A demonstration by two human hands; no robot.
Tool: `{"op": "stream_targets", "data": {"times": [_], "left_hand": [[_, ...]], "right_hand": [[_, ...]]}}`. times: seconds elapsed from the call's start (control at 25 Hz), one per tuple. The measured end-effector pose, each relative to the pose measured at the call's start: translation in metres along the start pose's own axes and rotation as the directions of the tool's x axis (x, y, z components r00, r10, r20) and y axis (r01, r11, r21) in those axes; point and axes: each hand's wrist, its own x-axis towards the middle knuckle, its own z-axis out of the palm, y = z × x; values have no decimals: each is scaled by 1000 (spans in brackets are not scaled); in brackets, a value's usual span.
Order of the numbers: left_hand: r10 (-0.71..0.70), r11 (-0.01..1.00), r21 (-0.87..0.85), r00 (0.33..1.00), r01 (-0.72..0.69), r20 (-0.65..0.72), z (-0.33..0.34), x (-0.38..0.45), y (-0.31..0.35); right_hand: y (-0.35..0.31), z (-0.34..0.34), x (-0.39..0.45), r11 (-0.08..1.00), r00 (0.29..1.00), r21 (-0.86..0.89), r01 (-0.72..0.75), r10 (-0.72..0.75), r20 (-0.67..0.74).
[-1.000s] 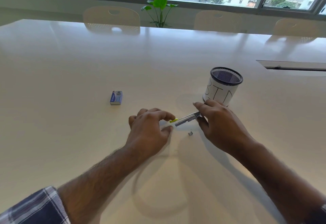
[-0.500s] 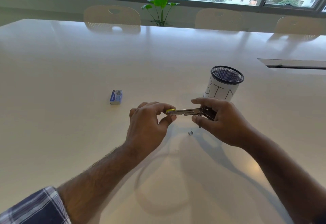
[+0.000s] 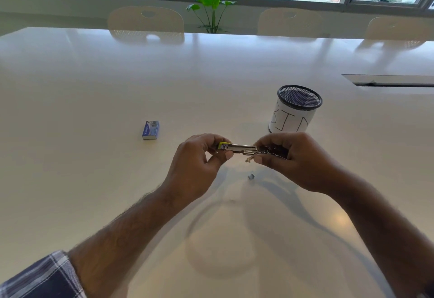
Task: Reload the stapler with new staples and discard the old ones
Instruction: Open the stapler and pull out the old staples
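Observation:
A small metal stapler (image 3: 242, 149) with a yellow-green end hangs level above the white table (image 3: 94, 180), held between both hands. My left hand (image 3: 199, 163) pinches its yellow-green end between thumb and fingers. My right hand (image 3: 291, 159) grips the dark body at the other end. A small clump of staples (image 3: 250, 176) lies on the table just below the stapler. A blue staple box (image 3: 150, 130) lies flat to the left. A mesh cup with a white label reading BIN (image 3: 296, 109) stands behind my right hand.
A long slot (image 3: 387, 80) is cut into the table at the far right. Pale chairs (image 3: 145, 24) line the far edge, and a green plant (image 3: 212, 11) stands by the window.
Both hands have lifted the stapler off the table and levelled it. The left hand now pinches its yellow-green end. The staple clump has stayed where it was.

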Motion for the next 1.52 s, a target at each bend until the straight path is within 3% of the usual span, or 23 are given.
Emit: {"op": "stream_targets", "data": {"times": [0.24, 0.72, 0.92, 1.12, 1.32, 1.52], "left_hand": [[60, 998, -41, 989, -55, 132, -3, 2, -2], [-41, 993, -109, 995, 50, 87, -2, 3, -3], [-85, 993, 79, 996, 84, 18, -6, 10, -11], [-159, 952, 273, 985, 136, 63, -11, 13, -23], [-175, 913, 382, 983, 144, 47, -12, 19, -29], [-201, 880, 452, 977, 146, 77, -11, 20, -32]], "right_hand": [[-3, -2, -2, 994, 999, -105, -17, 12, -46], [-1, 10, 3, 988, 1000, -157, 5, -2, 18], [4, 6, 19, 990, 1000, -137, -7, 9, 18], [6, 8, 26, 973, 996, -223, 54, -36, 85], [10, 8, 31, 954, 988, -272, 124, -92, 126], [15, 13, 33, 965, 989, -245, 93, -61, 136]]}}
